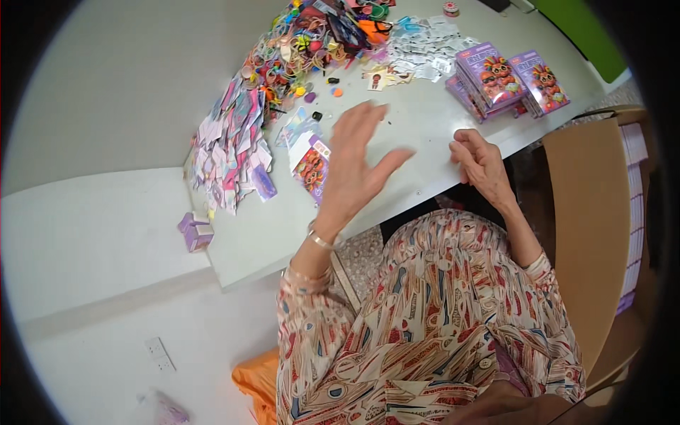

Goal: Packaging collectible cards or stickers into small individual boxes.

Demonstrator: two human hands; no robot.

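1. Two hands work at the desk (418, 120): our left hand (358, 159) has its fingers spread, apparently empty; our right hand (483, 168) has its fingers curled by the near edge, and we cannot tell whether they hold anything.
2. We see the purple box (309, 172) lying beside our left wrist, which partly hides it.
3. Trinkets (290, 67), cards (230, 152) and packets (428, 49) lie in heaps, probably so we can reach each kind easily.
4. Boxes (489, 74) stand stacked at our right, likely saving space.
5. A carton (588, 234) beside our right arm may limit elbow room; loose bits (337, 92) beyond our left fingers could get in our way.
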